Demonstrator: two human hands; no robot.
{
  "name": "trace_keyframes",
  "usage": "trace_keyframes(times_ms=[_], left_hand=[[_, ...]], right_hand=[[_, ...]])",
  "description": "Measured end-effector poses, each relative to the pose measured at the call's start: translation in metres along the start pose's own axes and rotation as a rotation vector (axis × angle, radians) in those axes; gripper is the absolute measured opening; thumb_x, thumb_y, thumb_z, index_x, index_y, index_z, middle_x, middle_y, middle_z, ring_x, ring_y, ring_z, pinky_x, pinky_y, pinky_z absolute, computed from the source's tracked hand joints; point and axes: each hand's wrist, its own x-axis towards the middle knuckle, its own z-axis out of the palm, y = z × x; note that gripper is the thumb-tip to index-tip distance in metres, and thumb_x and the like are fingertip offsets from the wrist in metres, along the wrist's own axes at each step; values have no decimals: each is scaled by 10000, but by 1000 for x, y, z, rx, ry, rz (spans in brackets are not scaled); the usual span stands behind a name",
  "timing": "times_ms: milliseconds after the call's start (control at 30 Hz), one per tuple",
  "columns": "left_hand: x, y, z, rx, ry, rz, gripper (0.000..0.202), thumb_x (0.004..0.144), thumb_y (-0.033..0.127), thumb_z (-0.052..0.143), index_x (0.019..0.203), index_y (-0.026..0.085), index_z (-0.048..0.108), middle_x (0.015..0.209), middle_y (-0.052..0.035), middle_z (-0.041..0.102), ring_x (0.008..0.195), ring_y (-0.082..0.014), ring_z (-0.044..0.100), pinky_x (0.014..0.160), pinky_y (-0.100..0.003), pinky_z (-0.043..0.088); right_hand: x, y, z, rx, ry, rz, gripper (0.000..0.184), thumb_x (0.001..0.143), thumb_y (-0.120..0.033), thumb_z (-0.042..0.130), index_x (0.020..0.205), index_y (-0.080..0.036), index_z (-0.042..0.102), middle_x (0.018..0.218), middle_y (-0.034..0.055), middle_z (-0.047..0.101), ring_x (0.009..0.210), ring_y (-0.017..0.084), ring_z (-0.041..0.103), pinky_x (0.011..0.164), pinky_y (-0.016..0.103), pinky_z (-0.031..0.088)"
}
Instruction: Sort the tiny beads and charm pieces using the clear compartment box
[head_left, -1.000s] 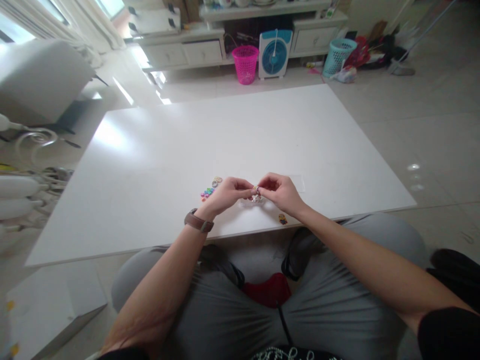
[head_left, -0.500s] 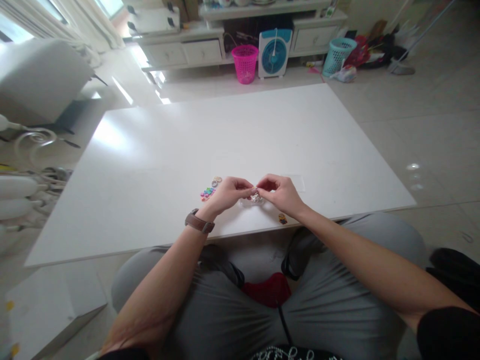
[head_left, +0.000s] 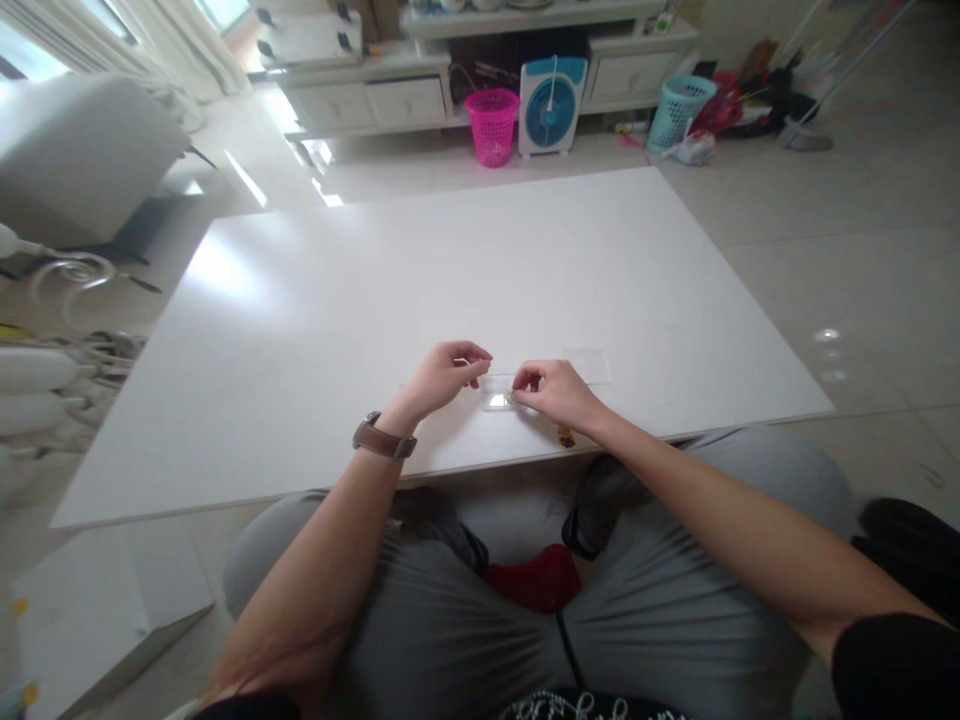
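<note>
My right hand [head_left: 553,390] is closed in a pinch, its fingertips at a small shiny piece [head_left: 511,397] too tiny to name. That piece lies at or just above the right part of a clear plastic box [head_left: 493,402]. At the box's upper left corner is my left hand [head_left: 442,380], fingers loosely bent and apart, with nothing visible in them. A clear flat lid [head_left: 591,366] rests on the white table beyond my right hand. Nearer the table edge, below my right wrist, sits a small yellow-and-dark cartoon figure [head_left: 565,437].
The white table [head_left: 360,290] ends close to my knees. Across the floor stand a pink basket [head_left: 493,130], a blue-and-white box fan [head_left: 551,105] and a light blue basket [head_left: 679,115]. A grey sofa [head_left: 82,150] is at the left.
My hands were together over a silvery cluster at the box; now they are apart. My left hand moved left and covers the colourful small pieces. My right hand lowered slightly.
</note>
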Motion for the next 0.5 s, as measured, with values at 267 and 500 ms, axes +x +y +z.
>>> trace_keyframes(times_ms=[267, 500], left_hand=[[-1, 2, 3, 42, 0, 19, 160, 802, 285, 673, 872, 149, 719, 676, -22, 657, 606, -127, 599, 524, -241, 394], [0, -1, 2, 72, 8, 46, 185, 815, 312, 657, 878, 149, 717, 682, -21, 662, 601, -131, 601, 530, -250, 402]], right_hand=[[0, 4, 4, -203, 0, -164, 95, 792, -113, 691, 742, -194, 690, 743, 11, 670, 740, 168, 573, 721, 288, 407], [-2, 6, 5, -297, -46, -291, 92, 852, -118, 626, 811, -183, 676, 823, 52, 661, 860, 212, 580, 816, 325, 431]])
